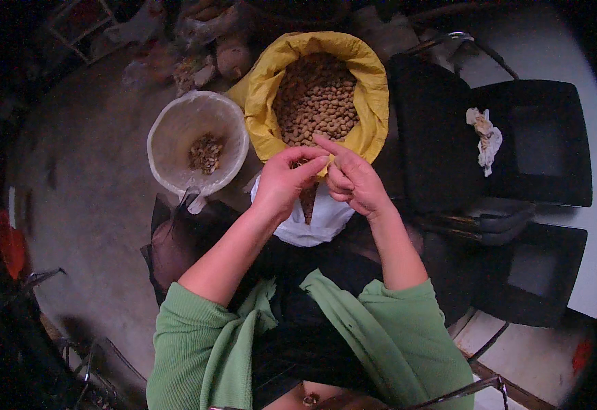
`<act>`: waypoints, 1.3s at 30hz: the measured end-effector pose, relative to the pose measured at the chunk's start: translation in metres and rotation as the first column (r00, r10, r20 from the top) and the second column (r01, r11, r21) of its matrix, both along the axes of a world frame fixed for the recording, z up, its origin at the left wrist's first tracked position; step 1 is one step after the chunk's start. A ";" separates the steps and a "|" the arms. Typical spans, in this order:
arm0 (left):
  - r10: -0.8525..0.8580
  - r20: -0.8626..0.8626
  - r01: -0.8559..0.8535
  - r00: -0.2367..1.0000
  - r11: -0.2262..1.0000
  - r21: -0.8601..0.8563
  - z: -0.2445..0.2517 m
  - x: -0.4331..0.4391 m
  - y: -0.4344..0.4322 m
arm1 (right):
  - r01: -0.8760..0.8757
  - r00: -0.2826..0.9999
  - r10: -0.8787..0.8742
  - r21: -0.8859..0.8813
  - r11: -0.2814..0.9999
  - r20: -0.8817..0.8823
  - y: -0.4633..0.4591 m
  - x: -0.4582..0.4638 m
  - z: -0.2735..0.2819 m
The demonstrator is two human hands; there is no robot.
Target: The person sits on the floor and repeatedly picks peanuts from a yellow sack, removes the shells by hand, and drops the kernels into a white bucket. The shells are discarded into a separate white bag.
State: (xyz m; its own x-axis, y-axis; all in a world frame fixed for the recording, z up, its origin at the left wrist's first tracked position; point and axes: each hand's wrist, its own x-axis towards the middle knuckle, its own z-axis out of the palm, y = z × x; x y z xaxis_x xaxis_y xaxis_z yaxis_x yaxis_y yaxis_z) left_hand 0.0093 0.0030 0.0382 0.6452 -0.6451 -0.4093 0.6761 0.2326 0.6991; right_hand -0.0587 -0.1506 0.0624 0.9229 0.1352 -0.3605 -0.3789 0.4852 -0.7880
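Note:
My left hand (289, 177) and my right hand (351, 179) meet at the near rim of a yellow woven sack (373, 110), which is rolled open and holds many unshelled peanuts (324, 97). The left thumb and index finger come together by the right thumb; whether something small is between them cannot be told. My right index finger points out over the peanuts, with the other fingers curled. Below the hands lies an open white plastic bag (311, 234) with small brownish things inside, partly hidden by the hands.
Left of the sack stands a lined round bin (162, 154) with shells or scraps (207, 154) at its bottom. Black chairs (534, 118) stand on the right, one with crumpled tissue (488, 143) on it. Blurred bags and clutter lie beyond the sack.

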 end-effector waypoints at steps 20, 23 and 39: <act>0.096 0.073 -0.093 0.993 0.995 -0.035 -0.001 0.000 -0.001 | 0.300 0.948 -0.248 -0.302 0.905 0.201 0.010 0.016 -0.023; 0.117 0.113 -0.126 0.987 0.989 0.083 -0.002 -0.002 -0.002 | 0.345 0.917 -0.257 -0.280 0.896 0.305 0.009 0.016 -0.023; 0.041 0.300 -0.065 0.953 0.996 0.069 0.009 0.000 0.001 | 0.148 0.950 -0.070 -0.242 0.959 0.304 0.010 0.010 -0.028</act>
State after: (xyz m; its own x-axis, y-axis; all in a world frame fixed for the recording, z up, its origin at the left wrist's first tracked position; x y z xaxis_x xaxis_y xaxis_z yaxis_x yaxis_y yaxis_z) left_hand 0.0097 0.0041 0.0467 0.7776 -0.5811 -0.2402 0.4225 0.2001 0.8840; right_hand -0.0489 -0.1404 0.0340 0.9958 -0.0337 -0.0847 -0.0722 0.2752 -0.9587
